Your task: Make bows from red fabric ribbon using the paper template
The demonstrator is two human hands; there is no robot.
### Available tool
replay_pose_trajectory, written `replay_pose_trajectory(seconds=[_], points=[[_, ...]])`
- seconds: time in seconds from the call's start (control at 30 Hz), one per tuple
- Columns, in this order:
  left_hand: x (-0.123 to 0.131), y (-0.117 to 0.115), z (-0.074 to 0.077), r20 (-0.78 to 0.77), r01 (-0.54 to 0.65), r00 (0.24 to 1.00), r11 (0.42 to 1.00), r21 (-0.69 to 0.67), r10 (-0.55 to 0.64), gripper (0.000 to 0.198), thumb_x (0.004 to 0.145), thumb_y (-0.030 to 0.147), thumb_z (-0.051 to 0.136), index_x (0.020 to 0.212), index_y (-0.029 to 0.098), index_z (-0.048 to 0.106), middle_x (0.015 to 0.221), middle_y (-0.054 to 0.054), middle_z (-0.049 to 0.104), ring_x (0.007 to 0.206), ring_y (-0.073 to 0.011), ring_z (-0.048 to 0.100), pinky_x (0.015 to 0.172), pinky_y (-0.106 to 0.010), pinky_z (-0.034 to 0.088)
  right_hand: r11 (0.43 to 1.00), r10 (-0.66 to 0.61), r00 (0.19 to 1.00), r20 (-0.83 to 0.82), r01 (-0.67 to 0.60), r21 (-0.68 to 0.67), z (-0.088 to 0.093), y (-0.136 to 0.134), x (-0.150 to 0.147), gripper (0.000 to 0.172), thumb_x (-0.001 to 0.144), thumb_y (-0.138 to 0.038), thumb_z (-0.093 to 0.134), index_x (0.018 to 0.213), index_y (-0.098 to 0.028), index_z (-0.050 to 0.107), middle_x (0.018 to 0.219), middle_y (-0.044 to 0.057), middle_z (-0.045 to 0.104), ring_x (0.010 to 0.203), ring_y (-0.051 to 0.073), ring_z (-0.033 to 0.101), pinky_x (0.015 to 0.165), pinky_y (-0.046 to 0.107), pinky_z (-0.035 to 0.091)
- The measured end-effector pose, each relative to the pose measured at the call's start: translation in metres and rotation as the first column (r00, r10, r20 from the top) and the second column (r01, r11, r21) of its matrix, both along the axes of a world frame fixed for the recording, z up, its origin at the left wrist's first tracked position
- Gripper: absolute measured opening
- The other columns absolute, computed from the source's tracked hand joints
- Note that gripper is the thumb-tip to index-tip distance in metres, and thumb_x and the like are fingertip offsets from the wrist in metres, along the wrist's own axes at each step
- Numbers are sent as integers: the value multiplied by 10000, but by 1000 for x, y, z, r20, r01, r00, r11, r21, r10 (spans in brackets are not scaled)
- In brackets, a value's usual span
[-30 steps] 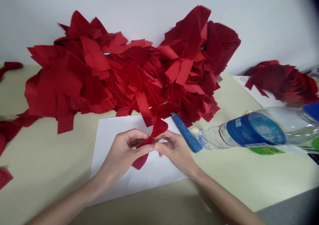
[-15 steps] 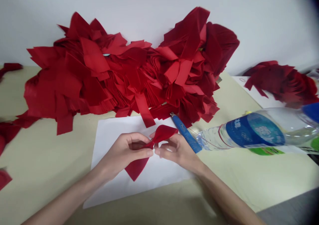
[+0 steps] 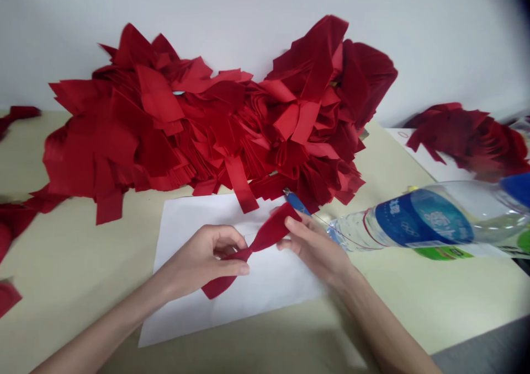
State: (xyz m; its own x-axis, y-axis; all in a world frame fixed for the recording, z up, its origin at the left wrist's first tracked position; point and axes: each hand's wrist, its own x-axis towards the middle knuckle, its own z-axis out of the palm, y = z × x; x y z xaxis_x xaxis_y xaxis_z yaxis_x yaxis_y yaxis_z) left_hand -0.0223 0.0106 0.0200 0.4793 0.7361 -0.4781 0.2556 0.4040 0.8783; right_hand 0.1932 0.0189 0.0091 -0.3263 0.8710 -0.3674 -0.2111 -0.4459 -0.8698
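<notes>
My left hand point(image 3: 199, 263) has its fingers pinched on the twisted middle of a red strip point(image 3: 269, 233), held above a white sheet point(image 3: 269, 286), and my right hand point(image 3: 314, 247) grips the far end. Water bottle point(image 3: 397, 219) lies sideways nearby, blue label point(image 3: 422, 219) too blurry to read.

You have two hands in view, your left hand point(image 3: 199, 266) and your right hand point(image 3: 314, 247), and one red strip point(image 3: 269, 233) between them. There are two white sheets: one sheet of paper point(image 3: 190, 219) under your hands and a second sheet point(image 3: 414, 148) at the far right of the desk point(image 3: 414, 302). You can also count one large red heap point(image 3: 207, 126), one smaller red heap point(image 3: 467, 142), at least three loose red scraps point(image 3: 8, 297), one blue-handled tool point(image 3: 295, 201) and one plastic water bottle point(image 3: 422, 219). The pieces in each heap are too many to count.
</notes>
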Motion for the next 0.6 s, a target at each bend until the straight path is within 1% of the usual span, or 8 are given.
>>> replay_pose_trajectory(seconds=[0.07,0.13,0.2,0.3,0.37,0.43,0.5,0.6], points=[[-9,3,0,-34,95,995,995,-3,-95,153,697,288,698,788,182,636,688,41,557,648,-115,490,584,-226,374,995,-96,992,76,96,1,-1,3,10,195,719,-323,727,846,-196,651,761,-20,578,668,79,541,596,194,504],[-19,5,1,-36,166,985,986,-32,-167,118,722,296,671,746,184,646,680,39,562,647,-116,492,579,-224,363,983,-184,968,172,177,56,-3,3,17,212,686,-310,754,829,-190,652,751,-28,563,651,70,525,584,180,503],[-30,6,0,-66,148,986,988,-47,-151,126,743,308,645,711,186,642,687,36,576,657,-120,508,589,-225,367,970,-237,933,272,213,115,-6,0,22,237,678,-335,755,829,-186,649,728,-34,558,629,70,526,577,185,508],[-43,1,-5,-153,11,988,999,-37,-17,174,762,363,610,759,196,658,719,16,614,683,-143,546,614,-243,399,981,-186,882,433,137,140,-12,-6,24,263,698,-386,722,824,-174,633,695,-28,590,581,86,557,558,213,509],[-49,-4,-12,-181,-80,981,997,-19,75,210,743,388,615,810,196,666,726,1,628,684,-161,564,619,-262,424,986,-137,841,524,64,155,-17,-11,24,274,713,-409,696,816,-166,622,694,-8,626,561,106,582,558,238,512],[-53,-10,-18,-207,-151,967,989,7,149,256,709,392,636,879,201,662,714,-2,628,678,-173,571,614,-278,442,979,-134,788,601,13,202,-22,-15,23,276,722,-414,679,823,-165,617,673,0,639,528,120,586,552,258,511],[-55,-15,-24,-252,-186,948,981,47,192,311,682,393,653,936,213,649,718,3,622,669,-175,569,597,-281,445,964,-161,722,673,-33,266,-25,-18,23,263,738,-410,661,838,-171,617,625,-6,630,490,128,575,526,267,499],[-55,-22,-29,-330,-204,915,972,116,231,317,671,397,658,936,225,638,786,-4,639,685,-176,581,608,-287,459,927,-219,607,764,-114,356,-28,-21,22,216,778,-396,625,820,-184,617,574,-10,613,462,139,560,508,279,477]])
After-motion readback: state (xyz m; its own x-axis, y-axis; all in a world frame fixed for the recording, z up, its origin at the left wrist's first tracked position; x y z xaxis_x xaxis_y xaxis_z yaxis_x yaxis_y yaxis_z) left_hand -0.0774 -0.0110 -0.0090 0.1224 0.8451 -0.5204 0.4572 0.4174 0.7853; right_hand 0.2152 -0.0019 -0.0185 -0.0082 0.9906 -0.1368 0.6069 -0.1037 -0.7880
